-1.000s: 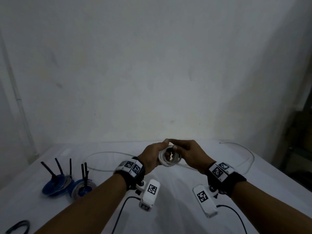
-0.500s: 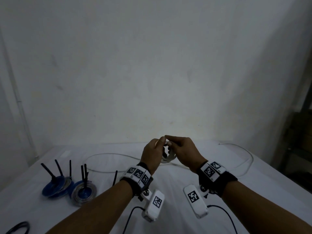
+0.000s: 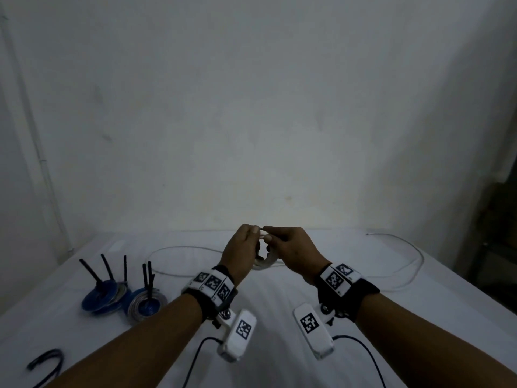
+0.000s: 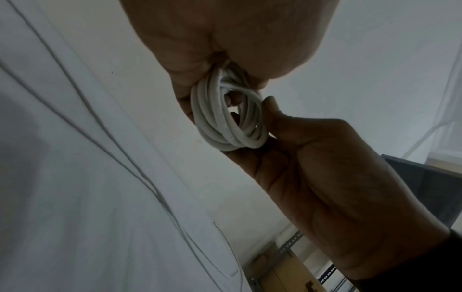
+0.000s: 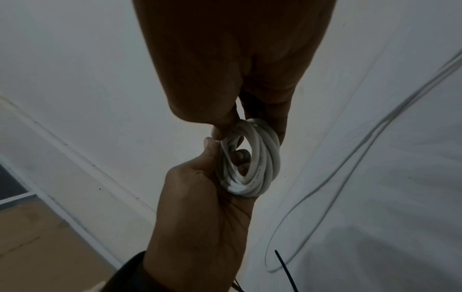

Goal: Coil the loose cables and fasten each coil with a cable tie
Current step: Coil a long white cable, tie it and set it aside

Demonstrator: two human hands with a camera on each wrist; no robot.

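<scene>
A small coil of white cable [image 3: 268, 265] hangs above the middle of the table, held between both hands. My left hand [image 3: 247, 242] grips its left side, with fingers through the loop and the thumb on top [image 4: 226, 120]. My right hand [image 3: 279, 240] pinches the top of the same coil [image 5: 253, 158] with its thumb and fingers. The rest of the white cable [image 3: 179, 249] trails loose over the cloth, with a long loop [image 3: 414, 261] at the right. I see no tie on this coil.
Two blue cable coils [image 3: 103, 298] [image 3: 147, 303] with black ties sticking up lie at the left. A loose black tie [image 3: 47, 362] lies near the front left edge, another black tie [image 5: 285, 270] below the hands. The table's right edge drops beside dark shelving [image 3: 498, 247].
Both hands have risen a little and moved away from me. The coil, which faced me a second ago, is turned edge-on and mostly hidden between the hands.
</scene>
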